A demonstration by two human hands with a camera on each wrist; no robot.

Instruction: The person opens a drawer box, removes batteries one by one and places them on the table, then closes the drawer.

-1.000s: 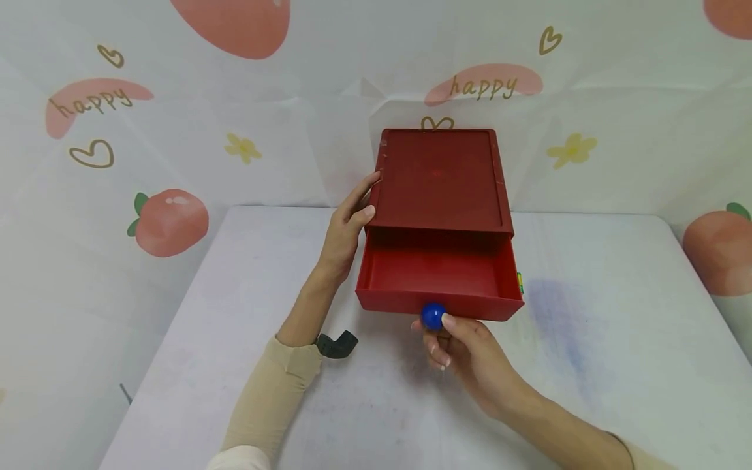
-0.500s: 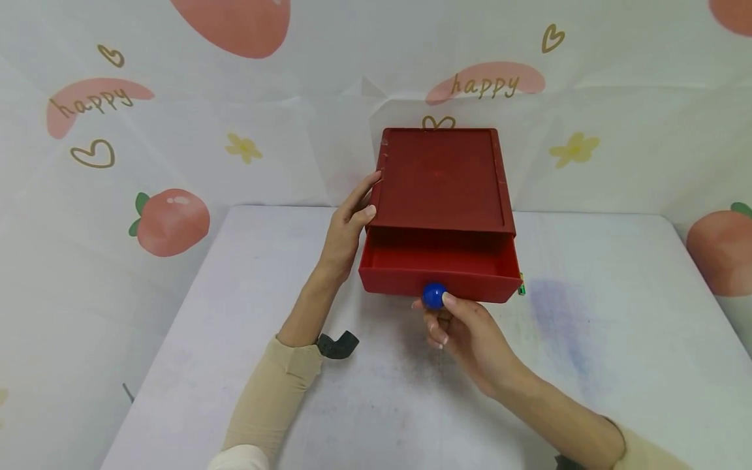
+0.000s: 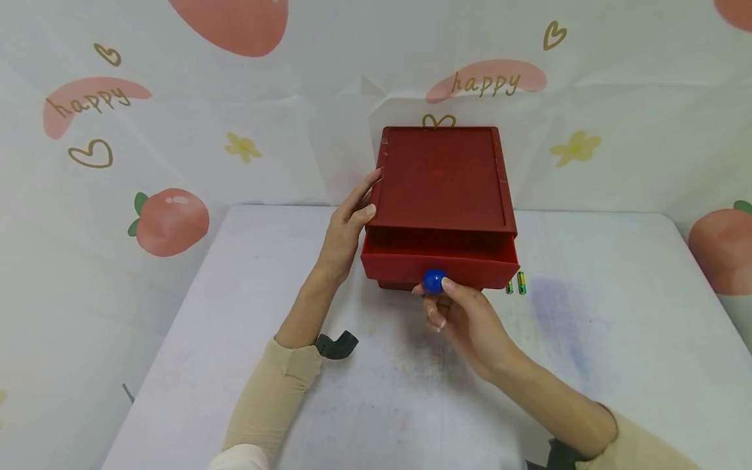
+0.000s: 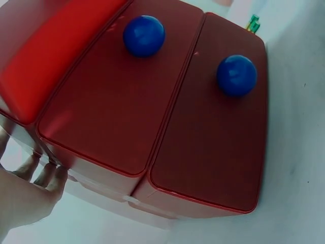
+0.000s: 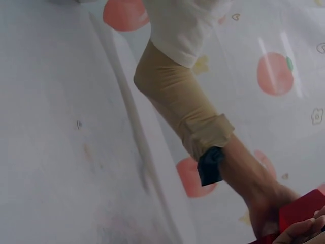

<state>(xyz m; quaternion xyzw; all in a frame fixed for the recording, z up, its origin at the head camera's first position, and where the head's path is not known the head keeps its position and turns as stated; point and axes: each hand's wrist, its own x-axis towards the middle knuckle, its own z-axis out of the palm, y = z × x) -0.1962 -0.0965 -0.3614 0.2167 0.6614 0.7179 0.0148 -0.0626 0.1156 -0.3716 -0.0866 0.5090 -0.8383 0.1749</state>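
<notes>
Red plastic drawer box stands at twelve o'clock on the white table; its top drawer is only slightly out. Right hand pinches the blue knob; left hand, fingers straight, braces the box's nine o'clock side; two batteries lie at three o'clock. Judging the drawer nearly home, seating it calls for a straight, gentle push.
</notes>
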